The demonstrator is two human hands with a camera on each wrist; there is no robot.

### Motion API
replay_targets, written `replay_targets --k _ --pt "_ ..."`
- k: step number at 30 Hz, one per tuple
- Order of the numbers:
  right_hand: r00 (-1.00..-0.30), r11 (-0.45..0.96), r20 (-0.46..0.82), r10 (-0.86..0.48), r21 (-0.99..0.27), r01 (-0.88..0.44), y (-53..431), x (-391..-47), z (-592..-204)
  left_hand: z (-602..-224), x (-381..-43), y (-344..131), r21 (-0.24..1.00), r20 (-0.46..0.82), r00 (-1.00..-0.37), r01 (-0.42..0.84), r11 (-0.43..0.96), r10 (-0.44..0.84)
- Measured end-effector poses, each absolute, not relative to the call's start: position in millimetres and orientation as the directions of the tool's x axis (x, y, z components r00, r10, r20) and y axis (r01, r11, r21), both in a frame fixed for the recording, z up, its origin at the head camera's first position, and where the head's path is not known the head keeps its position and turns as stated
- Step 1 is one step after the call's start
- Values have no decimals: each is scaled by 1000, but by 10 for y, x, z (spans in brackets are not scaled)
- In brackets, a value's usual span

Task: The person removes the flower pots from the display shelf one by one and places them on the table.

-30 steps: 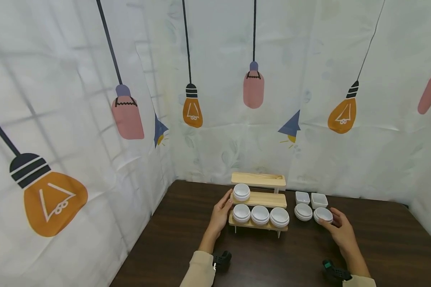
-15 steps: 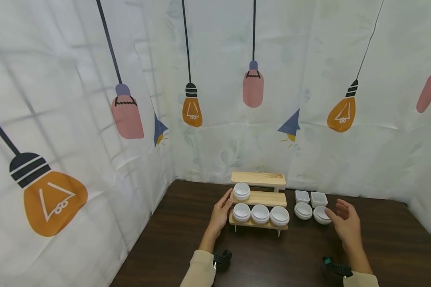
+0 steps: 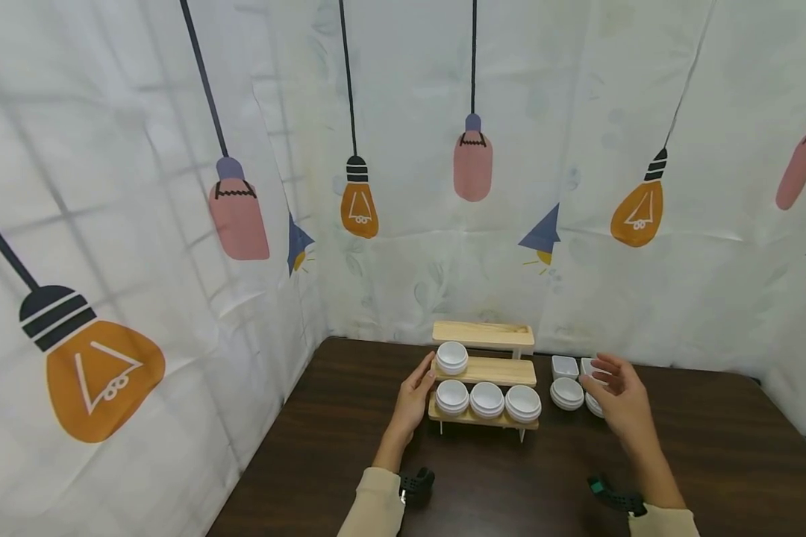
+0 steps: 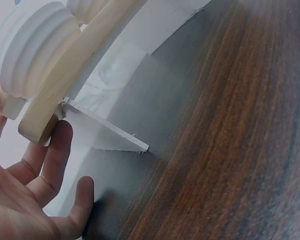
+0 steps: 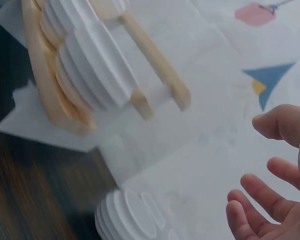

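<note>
A three-tier wooden stand [image 3: 504,372] holds white round bowls. Three piles stand along its lowest tier, including a middle pile [image 3: 486,400], and one bowl pile [image 3: 452,358] sits at the left of the middle tier. My left hand [image 3: 411,403] holds the stand's left side; in the left wrist view its fingers [image 4: 60,142] curl against a wooden shelf end [image 4: 35,127]. Nothing is in my right hand [image 3: 621,399], which hovers with spread fingers over the right-hand dishes. It partly hides a square white dish [image 3: 587,365] and a round bowl pile [image 3: 593,406].
Left of my right hand are another square dish [image 3: 565,367] and a round bowl pile [image 3: 567,394] on the dark wooden table [image 3: 510,485]. A printed white curtain [image 3: 403,283] hangs behind the table and along its left.
My right hand has come off the right-hand round bowl pile, first drawing back right, then moving left and forward above the dishes. The left hand stays at the stand.
</note>
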State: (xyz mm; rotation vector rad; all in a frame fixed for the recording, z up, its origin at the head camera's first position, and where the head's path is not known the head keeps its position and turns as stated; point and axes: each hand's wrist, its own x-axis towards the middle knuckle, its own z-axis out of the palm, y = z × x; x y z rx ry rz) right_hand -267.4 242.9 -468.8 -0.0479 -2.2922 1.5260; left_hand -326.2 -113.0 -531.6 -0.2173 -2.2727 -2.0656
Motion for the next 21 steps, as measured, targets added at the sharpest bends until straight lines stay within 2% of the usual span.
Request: replay_targets --k 13,21 --pt "-945 343 315 84 -900 -269 2040 -2646 -4644 -5334 -3271 -1115 984 145 -988 151 100 58" --pt "-939 305 343 30 -898 -318 1820 -2658 -4663 -5058 -3093 -1116 984 147 -985 154 87 86"
